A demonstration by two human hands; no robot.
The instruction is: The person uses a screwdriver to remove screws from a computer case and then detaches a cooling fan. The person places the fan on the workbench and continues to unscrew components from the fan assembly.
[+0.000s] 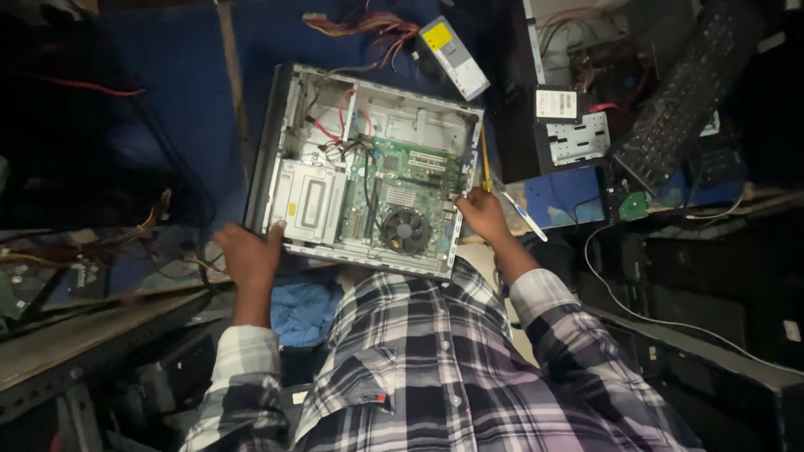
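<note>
— How were your arms set?

— Both reached away from me in plaid sleeves, bent at the elbows, one to each side of the open computer case (368, 167), which lay on its side on the blue bench (176, 75) just beyond my chest.

— And your left hand (249, 255)?

— It gripped the near left corner of the case, fingers curled around the metal edge, thumb up against the silver drive cage (308, 201).

— The right hand (482, 214)?

— It sat at the right rim of the case, fingers pinched narrow around the handle of a yellow screwdriver (485, 163), whose shaft ran off toward the far side along the case wall.

— What did you count inside?

— One green motherboard (402, 188), one round black fan (407, 229) on its near end, one drive cage to the left of it.

— And around the case?

— One grey power supply (453, 57) with a bundle of coloured wires at the far side, one black keyboard (682, 92) far right, one blue cloth (303, 308) near my left forearm.
</note>
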